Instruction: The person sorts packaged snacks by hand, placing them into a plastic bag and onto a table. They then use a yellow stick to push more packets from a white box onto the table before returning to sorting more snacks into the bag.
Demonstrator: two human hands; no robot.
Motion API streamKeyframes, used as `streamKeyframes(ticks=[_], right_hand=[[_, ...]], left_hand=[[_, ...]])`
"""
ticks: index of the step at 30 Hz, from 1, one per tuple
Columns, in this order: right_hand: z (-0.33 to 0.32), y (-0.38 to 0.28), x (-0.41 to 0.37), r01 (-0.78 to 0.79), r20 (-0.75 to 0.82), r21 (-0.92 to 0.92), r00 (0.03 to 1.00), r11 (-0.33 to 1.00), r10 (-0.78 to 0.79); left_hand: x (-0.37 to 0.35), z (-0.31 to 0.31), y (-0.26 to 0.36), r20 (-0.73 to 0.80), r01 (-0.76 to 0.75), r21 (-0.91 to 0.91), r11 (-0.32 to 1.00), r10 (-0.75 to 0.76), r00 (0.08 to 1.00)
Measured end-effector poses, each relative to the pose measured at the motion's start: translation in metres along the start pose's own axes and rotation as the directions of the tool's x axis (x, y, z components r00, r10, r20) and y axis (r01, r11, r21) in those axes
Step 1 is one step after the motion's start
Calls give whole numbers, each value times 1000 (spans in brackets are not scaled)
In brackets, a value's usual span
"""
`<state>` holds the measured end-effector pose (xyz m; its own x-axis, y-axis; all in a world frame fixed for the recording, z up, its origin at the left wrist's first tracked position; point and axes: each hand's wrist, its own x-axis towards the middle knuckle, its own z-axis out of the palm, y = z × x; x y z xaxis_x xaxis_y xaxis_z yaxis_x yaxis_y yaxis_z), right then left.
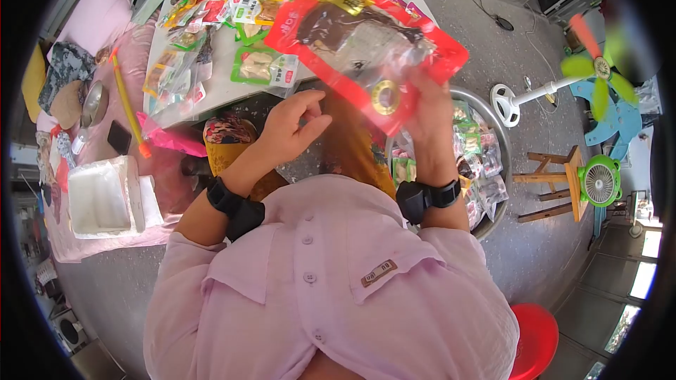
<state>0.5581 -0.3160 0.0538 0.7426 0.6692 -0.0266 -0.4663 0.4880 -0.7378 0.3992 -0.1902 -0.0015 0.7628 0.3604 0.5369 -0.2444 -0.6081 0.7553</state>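
"As I look down, my right hand (pixel 431 107) grips a red-bordered packet (pixel 366 36) by its lower side, raised in front of the tabletop (pixel 221 86) at its right edge."
"And your left?"
"My left hand (pixel 283 127) is half closed, fingers curled, by the near edge; beyond, loose packets (pixel 236 7) heap towards the far edge."

Left hand (pixel 292 127) (half-curled) beside gripping right hand (pixel 430 111)

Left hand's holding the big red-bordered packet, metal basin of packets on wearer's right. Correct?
Wrong hand: the head view shows the right hand holding the big red-bordered packet. The metal basin of packets is on wearer's right, as stated.
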Motion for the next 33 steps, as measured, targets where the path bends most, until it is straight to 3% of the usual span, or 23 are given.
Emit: streamKeyframes(ticks=[1,4,7,9,10,14,17,20,21,22,24,26,27,28,29,30,31,32,33], right_hand=[[-9,-14,1,103,-54,-13,993,995,-103],[-64,-60,-2,179,-142,-103,971,978,-193],[-129,-93,-11,293,-228,-220,912,930,-342],[-157,-106,-18,297,-353,-271,855,916,-381],[-178,-109,-22,261,-416,-278,835,925,-360],[-262,-97,-32,146,-502,-387,795,910,-341],[-363,-74,-42,25,-727,-251,656,968,-205],[-405,-50,-64,29,-812,-84,577,996,-85],[-448,-39,-75,-158,-734,-441,630,883,-254],[-505,-30,-88,-299,-601,-730,709,614,-369],[-504,-29,-103,-423,-438,-895,779,140,-449],[-414,-39,-103,-521,-418,-852,738,-54,-529],[-421,-32,-98,-396,-636,-756,633,521,-442],[-436,-17,-92,-148,-778,-381,585,913,-230],[-449,-2,-86,133,-791,139,611,981,29],[-456,17,-84,37,-846,306,469,951,254],[-454,40,-85,-162,-849,271,424,949,315],[-437,58,-81,-289,-900,237,293,927,322],[-442,73,-83,-406,-827,229,398,885,397]], left_hand=[[-4,-5,-3,51,66,-1,998,-66,997],[-27,-19,-15,189,314,111,943,-330,925],[-75,-30,-62,238,662,-49,748,-635,735],[-116,-42,-93,174,772,-221,596,-755,632],[-127,-44,-100,153,805,-304,510,-808,569],[-123,-45,-85,92,775,-418,475,-826,556],[-123,-45,-92,91,786,-435,439,-848,523],[-123,-46,-91,94,795,-419,439,-850,519],[-124,-46,-90,95,792,-423,441,-848,522],[-124,-46,-90,94,789,-426,442,-846,525],[-125,-47,-91,97,797,-423,432,-853,514],[-124,-47,-92,99,797,-426,428,-854,511],[-124,-47,-92,100,794,-432,429,-852,515],[-124,-47,-91,101,790,-438,429,-850,518],[-123,-47,-91,97,791,-437,428,-852,514],[-122,-47,-91,94,793,-436,426,-854,511],[-122,-46,-90,95,796,-434,423,-857,507],[-122,-45,-90,97,795,-435,422,-856,507],[-122,-45,-90,99,796,-435,422,-856,508]])
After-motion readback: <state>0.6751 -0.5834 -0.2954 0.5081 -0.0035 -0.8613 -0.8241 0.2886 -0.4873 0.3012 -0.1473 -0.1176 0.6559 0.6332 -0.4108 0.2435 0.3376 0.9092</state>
